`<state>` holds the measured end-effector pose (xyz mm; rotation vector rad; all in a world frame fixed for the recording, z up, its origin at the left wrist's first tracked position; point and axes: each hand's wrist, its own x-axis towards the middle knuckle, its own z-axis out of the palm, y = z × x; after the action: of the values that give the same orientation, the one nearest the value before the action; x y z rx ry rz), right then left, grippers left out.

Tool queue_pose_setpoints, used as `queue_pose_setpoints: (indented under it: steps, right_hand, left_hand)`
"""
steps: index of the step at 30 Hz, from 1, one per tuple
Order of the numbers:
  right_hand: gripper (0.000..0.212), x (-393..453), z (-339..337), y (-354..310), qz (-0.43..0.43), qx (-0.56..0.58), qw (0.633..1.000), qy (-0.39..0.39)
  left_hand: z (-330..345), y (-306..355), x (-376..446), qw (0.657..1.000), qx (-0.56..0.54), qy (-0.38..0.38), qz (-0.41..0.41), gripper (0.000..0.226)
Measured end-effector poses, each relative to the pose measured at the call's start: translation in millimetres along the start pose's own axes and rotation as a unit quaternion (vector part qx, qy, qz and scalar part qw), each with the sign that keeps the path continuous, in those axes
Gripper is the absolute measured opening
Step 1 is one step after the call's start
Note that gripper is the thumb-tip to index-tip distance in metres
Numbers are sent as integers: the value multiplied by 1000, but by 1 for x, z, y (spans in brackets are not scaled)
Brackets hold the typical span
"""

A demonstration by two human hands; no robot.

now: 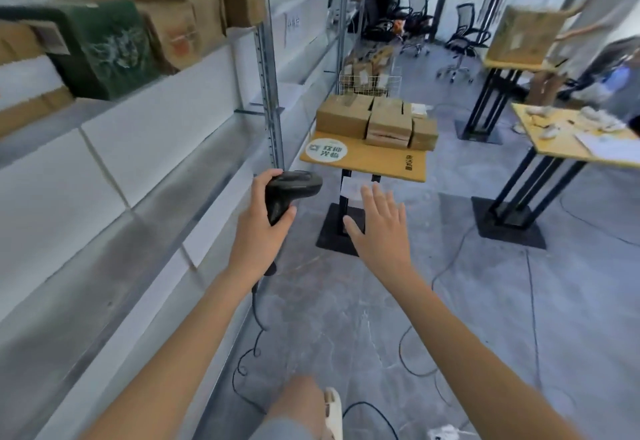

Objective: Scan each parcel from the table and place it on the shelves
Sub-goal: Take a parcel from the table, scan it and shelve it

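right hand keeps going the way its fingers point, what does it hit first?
Probably the table: the open right hand points up the aisle at its front edge, with only floor between. The parcels sit further back. Depth is unclear, so it could pass under the top toward the leg.

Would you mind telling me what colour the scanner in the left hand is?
The scanner in the left hand is black, seen clearly in the head view.
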<state>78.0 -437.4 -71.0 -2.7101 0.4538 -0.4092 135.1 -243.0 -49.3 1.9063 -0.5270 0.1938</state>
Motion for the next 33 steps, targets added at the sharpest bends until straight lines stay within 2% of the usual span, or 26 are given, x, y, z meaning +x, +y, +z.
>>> queue_pose_setpoints:
  steps: [8,18,23,33]
  right_hand:
    - [68,78,4,45,52,1,998,20]
    - [69,230,21,53,68,-42,997,-13]
    - [67,249,53,72,87,-19,995,-44]
    - [68,318,68,124,125,-13,992,-32]
  left_hand:
    - [70,-16,101,997,-12,-52,47,56]
    - [123,-46,235,996,-44,-76,27,58]
    - [141,-75,261,995,-49,-91,1,58]
    - [196,-91,318,994,-46,-102,13,58]
